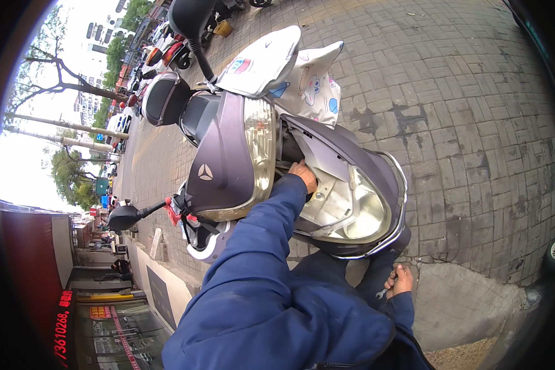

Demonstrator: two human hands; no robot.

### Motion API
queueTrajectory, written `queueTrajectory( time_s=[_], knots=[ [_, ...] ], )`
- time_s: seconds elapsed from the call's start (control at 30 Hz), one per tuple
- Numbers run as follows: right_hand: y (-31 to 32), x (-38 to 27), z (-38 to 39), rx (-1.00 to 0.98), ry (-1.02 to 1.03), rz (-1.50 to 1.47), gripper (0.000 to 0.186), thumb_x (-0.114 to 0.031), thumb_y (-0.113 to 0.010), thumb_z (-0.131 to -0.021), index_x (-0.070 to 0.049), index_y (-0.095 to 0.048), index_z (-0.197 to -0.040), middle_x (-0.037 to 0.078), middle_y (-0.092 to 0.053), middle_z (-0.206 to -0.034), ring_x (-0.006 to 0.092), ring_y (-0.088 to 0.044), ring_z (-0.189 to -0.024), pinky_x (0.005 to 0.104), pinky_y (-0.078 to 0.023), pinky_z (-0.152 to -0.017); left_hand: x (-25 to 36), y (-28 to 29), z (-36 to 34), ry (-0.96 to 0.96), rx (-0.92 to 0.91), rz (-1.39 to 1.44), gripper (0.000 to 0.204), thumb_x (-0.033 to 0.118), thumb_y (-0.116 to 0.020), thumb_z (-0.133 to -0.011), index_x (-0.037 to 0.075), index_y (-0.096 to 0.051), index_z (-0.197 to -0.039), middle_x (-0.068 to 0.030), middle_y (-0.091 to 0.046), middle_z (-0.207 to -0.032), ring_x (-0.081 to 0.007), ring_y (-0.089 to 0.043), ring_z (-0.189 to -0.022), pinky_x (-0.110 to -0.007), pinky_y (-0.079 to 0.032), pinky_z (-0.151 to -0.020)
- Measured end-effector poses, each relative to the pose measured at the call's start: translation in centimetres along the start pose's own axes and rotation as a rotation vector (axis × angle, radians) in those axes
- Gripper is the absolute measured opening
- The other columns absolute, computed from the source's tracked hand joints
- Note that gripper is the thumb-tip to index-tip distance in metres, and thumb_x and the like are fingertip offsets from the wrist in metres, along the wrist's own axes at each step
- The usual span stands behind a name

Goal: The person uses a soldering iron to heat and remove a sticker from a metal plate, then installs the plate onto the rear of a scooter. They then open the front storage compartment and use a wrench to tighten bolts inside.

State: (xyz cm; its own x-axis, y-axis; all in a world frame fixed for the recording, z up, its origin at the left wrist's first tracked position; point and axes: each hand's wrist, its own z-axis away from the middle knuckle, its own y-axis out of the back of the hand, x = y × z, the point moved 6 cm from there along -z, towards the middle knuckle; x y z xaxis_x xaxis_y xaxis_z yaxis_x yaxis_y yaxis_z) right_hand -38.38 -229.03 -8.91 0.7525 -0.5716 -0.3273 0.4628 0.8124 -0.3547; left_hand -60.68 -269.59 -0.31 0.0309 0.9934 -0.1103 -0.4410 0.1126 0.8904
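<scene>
A dark purple-grey scooter (219,160) has its headlight unit (345,206) tipped away from the front body, leaving a gap between them. Into that gap reaches my left hand (304,177), its fingers curled at the back of the headlight and partly hidden. What they hold there cannot be made out. Down at the right, beside my leg, my right hand (401,280) is closed around a small metal wrench (381,294), whose head pokes out below the fingers.
A white printed cover (311,83) hangs over one handlebar. Black mirrors (124,217) stick out from the scooter. Brick paving (462,142) surrounds it, with a concrete slab (456,302) near my right hand. Parked scooters (166,55) and a shopfront (117,336) stand off to the left.
</scene>
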Motion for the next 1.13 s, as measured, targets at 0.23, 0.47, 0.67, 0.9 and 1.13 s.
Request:
queueTrajectory(
  time_s=[0.23,0.47,0.67,0.9,1.13],
  knots=[
    [1.3,1.5,-2.3,-0.014,-0.057,-0.091,0.015,-0.018,-0.059,-0.092,-0.004,-0.057,-0.098,0.004,-0.047,-0.064,0.0096,-0.035,-0.041,0.0250,-0.030,-0.038,-0.2,-0.5,-1.0,-0.200,0.076,-0.033,0.030,0.016,-0.060,-0.070,0.005,-0.067,-0.097,-0.0206,-0.067,-0.097,-0.0397,-0.061,-0.095,-0.046,-0.048,-0.087],
    [3.2,4.5,-2.9,0.074,-0.060,-0.119,0.014,-0.018,-0.059,-0.092,-0.005,-0.057,-0.098,0.003,-0.048,-0.064,0.0089,-0.036,-0.041,0.0250,-0.029,-0.037,2.6,-2.0,-1.6,-0.344,0.054,-0.020,0.033,0.017,-0.062,-0.070,0.008,-0.068,-0.101,-0.0182,-0.066,-0.104,-0.0381,-0.061,-0.097,-0.043,-0.049,-0.087],
    [2.0,6.8,-3.3,0.119,-0.039,-0.074,0.015,-0.019,-0.057,-0.093,-0.005,-0.056,-0.098,0.003,-0.047,-0.064,0.0093,-0.035,-0.041,0.0245,-0.028,-0.037,0.2,0.6,-0.7,-0.210,0.279,0.001,0.029,0.021,-0.064,-0.069,0.010,-0.069,-0.095,-0.0146,-0.068,-0.097,-0.0366,-0.064,-0.088,-0.043,-0.051,-0.083],
    [0.2,11.4,-4.9,0.060,-0.020,-0.061,0.019,-0.023,-0.058,-0.092,-0.006,-0.055,-0.100,0.003,-0.046,-0.066,0.0097,-0.033,-0.042,0.0250,-0.029,-0.037,-0.1,-1.8,-1.9,-0.364,0.166,0.157,0.030,0.017,-0.064,-0.070,0.006,-0.069,-0.098,-0.0183,-0.067,-0.100,-0.0375,-0.063,-0.093,-0.043,-0.051,-0.084],
    [-2.1,13.9,-4.1,0.052,-0.025,-0.087,0.016,-0.020,-0.056,-0.094,-0.005,-0.055,-0.099,0.003,-0.046,-0.065,0.0096,-0.033,-0.041,0.0249,-0.030,-0.037,-0.5,-4.8,-4.2,-0.215,-0.345,-0.001,0.034,0.014,-0.058,-0.072,0.004,-0.070,-0.101,-0.0181,-0.067,-0.107,-0.0354,-0.061,-0.103,-0.037,-0.048,-0.088]
  ],
)
